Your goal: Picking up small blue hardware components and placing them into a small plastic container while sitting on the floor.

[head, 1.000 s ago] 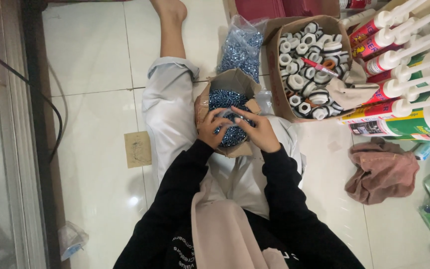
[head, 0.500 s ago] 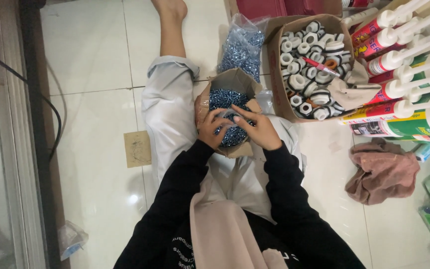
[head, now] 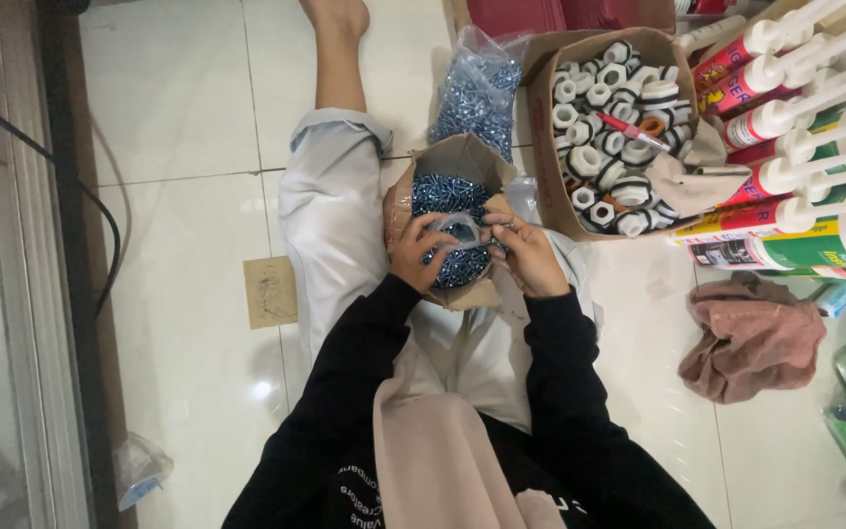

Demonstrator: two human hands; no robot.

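The floor (head: 188, 108) was pale glossy tile, and I sat on it with one leg stretched out ahead, a small open cardboard box (head: 457, 162) resting on my lap against that leg. The box was full of small bluish metal screws (head: 443, 191). Both my hands were over it: my left hand (head: 421, 253) and my right hand (head: 526, 257) each pinched an edge of a small clear plastic bag (head: 454, 227), holding its mouth open between them just above the screws. My fingers were curled and pressed on the thin plastic, not spread. I could not tell whether anything lay inside the little bag.

Just beyond the box, towards my foot, a larger clear bag of the same screws (head: 477, 88) stood on the tile. To its right a bigger cardboard carton (head: 540, 137) held white plastic nuts and fittings (head: 594, 127), with a red-handled tool (head: 629, 127) lying on top of them. Right of the carton, several sealant tubes (head: 785, 176) with white nozzles lay stacked side by side. Nearer to me on the right, a crumpled brownish-pink cloth (head: 751, 343) sat on the floor, well apart from my hands. A scrap of brown cardboard (head: 271, 291) lay flat on the tile to my left, beside my leg
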